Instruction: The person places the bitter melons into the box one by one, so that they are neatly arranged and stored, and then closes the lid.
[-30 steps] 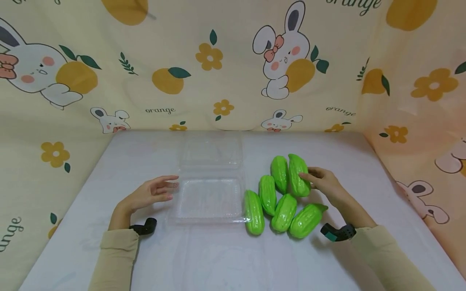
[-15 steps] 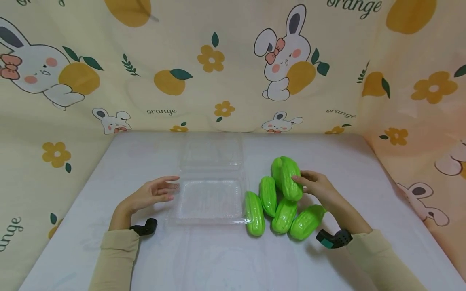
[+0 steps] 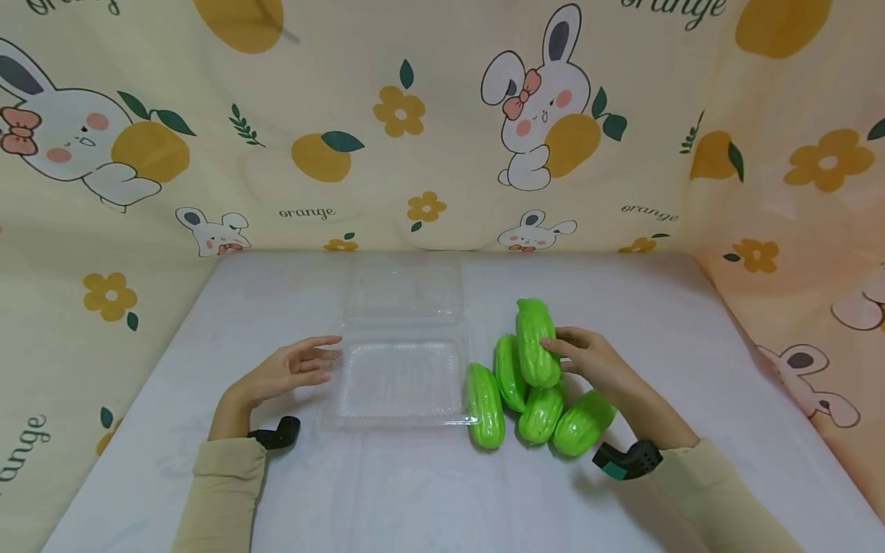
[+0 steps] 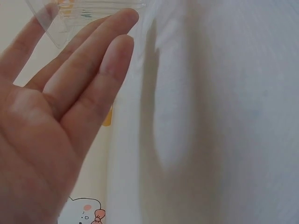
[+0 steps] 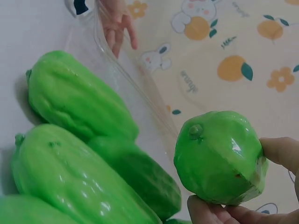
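My right hand [image 3: 588, 357] pinches a glossy green bitter melon [image 3: 535, 346] between thumb and fingers, raised above the others. In the right wrist view the held melon [image 5: 215, 158] shows its stem end. Several more bitter melons lie below and around it, including one at the left [image 3: 486, 407] against the container's right edge. A clear plastic container [image 3: 401, 380] stands with its lid folded back. Beside its left wall is my left hand [image 3: 290, 367], fingers extended and holding nothing. Whether those fingertips touch the wall I cannot tell.
The clear lid [image 3: 404, 288] lies behind the container on the white tabletop [image 3: 415, 491]. A printed cloth [image 3: 442, 153] with rabbits and oranges hangs along the back and sides of the table.
My right hand has carried the held melon leftward, over the rear melon, which it now hides. The left hand and the container have stayed in place.
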`<state>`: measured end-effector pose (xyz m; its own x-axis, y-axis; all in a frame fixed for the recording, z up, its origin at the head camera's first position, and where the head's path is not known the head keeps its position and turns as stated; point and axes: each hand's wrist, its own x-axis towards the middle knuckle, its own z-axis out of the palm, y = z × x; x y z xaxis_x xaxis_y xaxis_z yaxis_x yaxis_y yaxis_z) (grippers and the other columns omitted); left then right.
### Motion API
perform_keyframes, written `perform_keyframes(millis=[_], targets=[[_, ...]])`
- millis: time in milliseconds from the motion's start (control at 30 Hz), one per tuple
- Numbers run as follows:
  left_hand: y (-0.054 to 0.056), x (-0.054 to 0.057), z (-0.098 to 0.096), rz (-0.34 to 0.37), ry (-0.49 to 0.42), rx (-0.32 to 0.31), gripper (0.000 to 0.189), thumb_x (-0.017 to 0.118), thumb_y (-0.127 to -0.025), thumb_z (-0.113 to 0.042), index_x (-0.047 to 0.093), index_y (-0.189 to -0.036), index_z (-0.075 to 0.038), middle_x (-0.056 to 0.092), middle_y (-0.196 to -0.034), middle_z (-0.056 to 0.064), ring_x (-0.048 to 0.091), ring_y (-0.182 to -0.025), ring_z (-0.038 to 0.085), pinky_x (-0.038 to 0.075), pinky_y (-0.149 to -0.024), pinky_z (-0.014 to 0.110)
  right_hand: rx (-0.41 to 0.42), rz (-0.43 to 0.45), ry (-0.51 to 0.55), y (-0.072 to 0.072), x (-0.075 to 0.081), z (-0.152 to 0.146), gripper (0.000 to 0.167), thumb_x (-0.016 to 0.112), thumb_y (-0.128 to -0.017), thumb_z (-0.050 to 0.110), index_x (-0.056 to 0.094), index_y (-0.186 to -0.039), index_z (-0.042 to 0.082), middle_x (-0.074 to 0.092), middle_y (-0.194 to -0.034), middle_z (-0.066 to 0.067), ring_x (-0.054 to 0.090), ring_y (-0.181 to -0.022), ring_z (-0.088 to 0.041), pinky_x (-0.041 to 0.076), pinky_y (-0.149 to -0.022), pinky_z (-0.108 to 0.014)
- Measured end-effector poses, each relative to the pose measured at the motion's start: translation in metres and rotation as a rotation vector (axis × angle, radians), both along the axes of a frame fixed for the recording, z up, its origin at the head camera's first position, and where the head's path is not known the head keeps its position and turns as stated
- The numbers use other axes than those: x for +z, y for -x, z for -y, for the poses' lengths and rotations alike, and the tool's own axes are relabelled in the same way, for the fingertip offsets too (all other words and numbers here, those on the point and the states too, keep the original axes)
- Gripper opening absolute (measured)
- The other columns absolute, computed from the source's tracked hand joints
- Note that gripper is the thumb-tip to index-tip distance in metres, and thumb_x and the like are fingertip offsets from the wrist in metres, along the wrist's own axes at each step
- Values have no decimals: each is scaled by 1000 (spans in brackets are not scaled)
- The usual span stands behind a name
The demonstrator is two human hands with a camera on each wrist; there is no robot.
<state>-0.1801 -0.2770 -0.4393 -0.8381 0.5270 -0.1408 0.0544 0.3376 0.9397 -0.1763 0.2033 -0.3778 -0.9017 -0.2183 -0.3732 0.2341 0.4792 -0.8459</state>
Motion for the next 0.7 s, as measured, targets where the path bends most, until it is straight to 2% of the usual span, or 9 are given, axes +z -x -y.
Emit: perform_keyframes(millis=[100, 267, 533, 700], targets=[[0, -1, 0, 0, 6, 3, 68, 65, -92, -17, 30, -149, -1, 42, -146, 31, 56, -125, 3, 49, -90, 11, 8, 19, 12, -2, 1, 5, 76, 49, -99, 42, 21, -149, -8, 27, -155, -27, 39, -138, -40, 36, -114, -51], [1, -1, -1, -7, 16, 8, 68, 65, -92, -18, 31, -148, -1, 43, -146, 30, 53, -130, 20, 49, -90, 12, 34, 41, 38, -6, 1, 14, 76, 48, -100, 39, 17, -150, -9, 23, -156, -28, 36, -139, -42, 32, -116, -55], [1, -1, -1, -12, 24, 7, 68, 65, -92, -18, 31, -149, -2, 43, -146, 29, 48, -134, 34, 49, -90, 12, 38, 36, 112, -8, 0, 31, 72, 49, -100, 33, 18, -148, -11, 21, -157, -29, 33, -142, -43, 36, -115, -51], [0, -1, -1, -14, 28, 7, 68, 65, -92, -19, 31, -149, -2, 43, -147, 29, 41, -135, 45, 48, -90, 11, 49, 24, 140, -9, 0, 38, 69, 49, -100, 30, 21, -147, -12, 25, -155, -30, 36, -140, -43, 38, -114, -50]])
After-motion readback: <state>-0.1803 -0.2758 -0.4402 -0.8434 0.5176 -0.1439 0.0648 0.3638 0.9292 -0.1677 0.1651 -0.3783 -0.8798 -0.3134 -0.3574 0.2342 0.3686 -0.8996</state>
